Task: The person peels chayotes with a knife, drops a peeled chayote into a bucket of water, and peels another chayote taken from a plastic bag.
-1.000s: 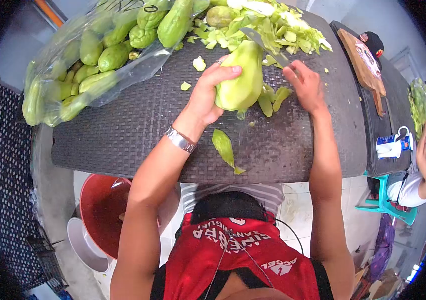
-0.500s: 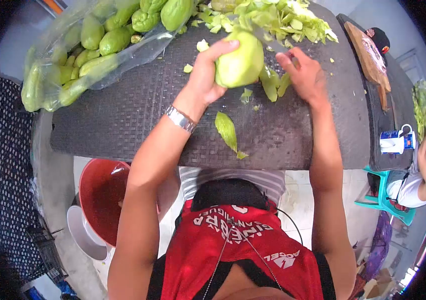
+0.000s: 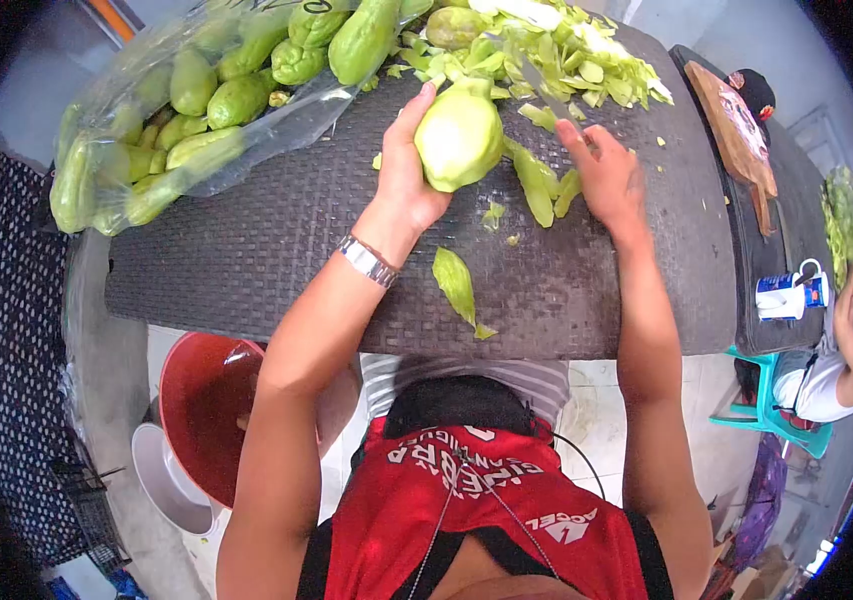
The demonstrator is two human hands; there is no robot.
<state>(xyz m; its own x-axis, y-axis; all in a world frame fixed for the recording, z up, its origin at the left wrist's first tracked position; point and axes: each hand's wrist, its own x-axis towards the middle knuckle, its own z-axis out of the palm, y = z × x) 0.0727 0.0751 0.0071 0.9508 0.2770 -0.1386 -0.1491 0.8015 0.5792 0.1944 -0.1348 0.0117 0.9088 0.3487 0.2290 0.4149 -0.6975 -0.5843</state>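
A dark patterned cloth (image 3: pixel 8 340) hangs at the left edge of the frame. At upper left, a clear plastic bag (image 3: pixel 291 128) full of green chayotes (image 3: pixel 239 102) lies on the dark woven tabletop (image 3: pixel 276 235). Below the tabletop, at lower left, a pale basin (image 3: pixel 158 478) sits beside a red bucket (image 3: pixel 196 400).

The left hand (image 3: pixel 408 170), with a metal watch (image 3: pixel 367 261) at its wrist, cups the peeled chayote (image 3: pixel 458 140) at upper center. Its thumb runs up the chayote's left side. Nearer the tabletop's front edge lies a strip of peel (image 3: pixel 454 283).

To the right, more peels (image 3: pixel 534 185) lie between the two hands, below a big heap of peelings (image 3: pixel 596 62) near the top edge. The right hand (image 3: pixel 606 180) is curled closed around a knife (image 3: pixel 544 90), its handle mostly hidden; the blade points up and left, apart from the peeled chayote.

At upper right, a wooden board (image 3: pixel 726 125) lies next to a dark cap (image 3: pixel 752 92), with a blue-and-white mug (image 3: pixel 778 298) lower down. At the right edge, a person (image 3: pixel 828 385) on a teal stool (image 3: pixel 768 405) reaches toward a bag of greens (image 3: pixel 849 215).
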